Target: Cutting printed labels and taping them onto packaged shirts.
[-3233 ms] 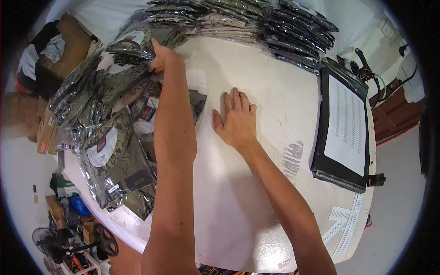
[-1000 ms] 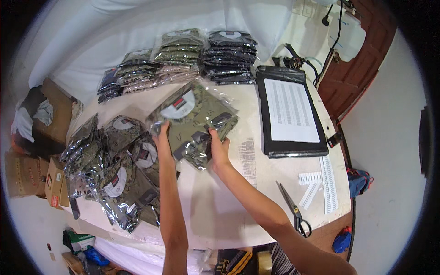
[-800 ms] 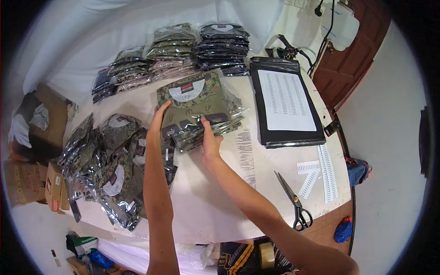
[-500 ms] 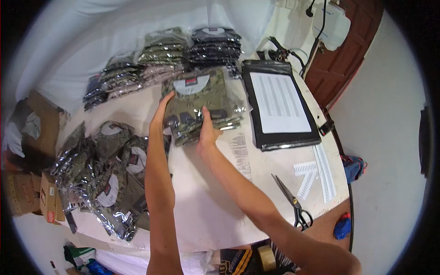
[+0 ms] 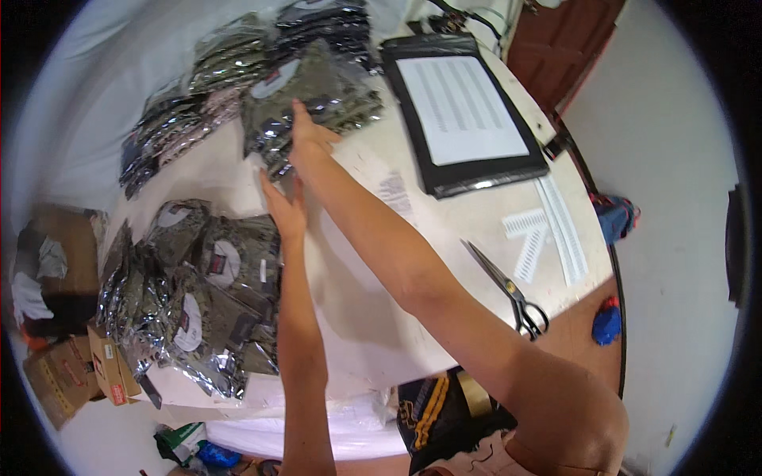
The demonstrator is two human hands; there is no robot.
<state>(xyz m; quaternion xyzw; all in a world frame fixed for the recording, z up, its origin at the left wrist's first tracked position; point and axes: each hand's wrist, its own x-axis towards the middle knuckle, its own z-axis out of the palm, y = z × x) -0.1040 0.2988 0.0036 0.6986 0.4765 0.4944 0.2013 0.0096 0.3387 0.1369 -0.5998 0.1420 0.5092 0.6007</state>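
A stack of folded camouflage shirts in clear plastic bags (image 5: 337, 83) lies at the back of the white table (image 5: 357, 317). My right hand (image 5: 312, 140) rests on the near part of this stack, its fingers stretched out over the plastic. By the stack's near left corner is my left hand (image 5: 286, 208), fingers extended and apart, holding nothing; whether its fingertips touch the plastic I cannot tell. To the left of my left forearm spreads a loose pile of similar bagged camouflage shirts (image 5: 238, 317).
More stacks of bagged shirts (image 5: 230, 59) line the back. A printed sheet (image 5: 464, 107) lies on a black flat package (image 5: 508, 176) at right. Nearer are label strips (image 5: 562, 230) and black-handled scissors (image 5: 508, 285). Cardboard boxes (image 5: 59, 373) stand beyond the left edge.
My left hand has come off the stack's left side to its near corner. My right hand has slid forward onto the top. The view has shifted, and the stack sits against the back stacks.
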